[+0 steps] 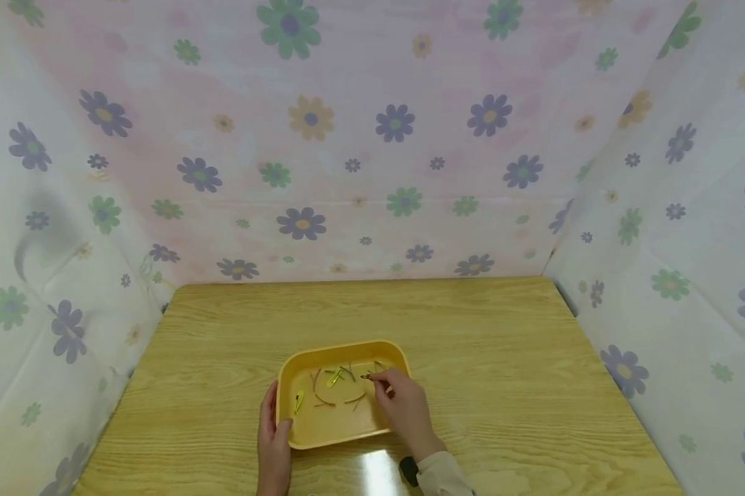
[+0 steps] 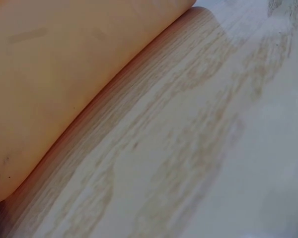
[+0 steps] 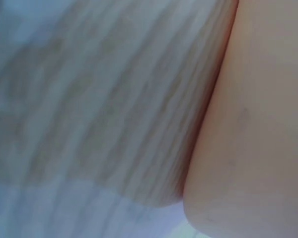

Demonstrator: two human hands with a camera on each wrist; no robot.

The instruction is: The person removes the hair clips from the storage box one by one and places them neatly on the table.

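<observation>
A yellow tray (image 1: pixel 341 441) lies on the wooden table, its side filling the upper left of the left wrist view. My left hand (image 1: pixel 275 437) grips the tray's left side, thumb at the rim and fingers along the outer wall. Over the tray's right part, my right hand (image 1: pixel 406 406) pinches a small dark looped hair clip (image 1: pixel 366 377) between thumb and fingertips. Two yellow-green hair clips, one near the middle (image 1: pixel 334 377) and one at the left (image 1: pixel 299 401), lie in the tray. Around them are several thin brownish strips (image 1: pixel 326 399), too small to identify. Neither wrist view shows fingers.
The wood-grain table (image 1: pixel 502 358) extends around the tray on all sides. Flower-patterned cloth (image 1: pixel 360 138) stands behind the table and along both sides. A small black object (image 1: pixel 409 471) is by the right sleeve (image 1: pixel 443 475).
</observation>
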